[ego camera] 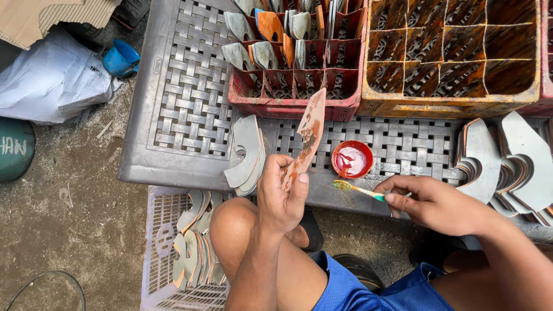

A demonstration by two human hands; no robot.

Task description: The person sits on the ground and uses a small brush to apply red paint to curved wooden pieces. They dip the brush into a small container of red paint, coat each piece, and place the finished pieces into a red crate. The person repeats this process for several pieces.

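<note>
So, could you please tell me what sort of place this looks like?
Probably a small outdoor workshop on bare ground: the left hand holds a curved flat piece, the right hand a toothbrush beside a red bowl, with compartment crates of similar pieces.

A small bowl [352, 159] stands on the desk [190, 109], just before two divided crates: the left crate [294, 106] with curved pieces upright in its compartments, and the crate [455, 101] to its right. Left of the bowl lies a stack of curved pieces [247, 154] on the desk, and a larger stack [507, 167] lies at the right end. On the floor, below the desk's near edge, a basket [164, 253] holds more pieces, and a sack [52, 80] lies to the far left.
</note>
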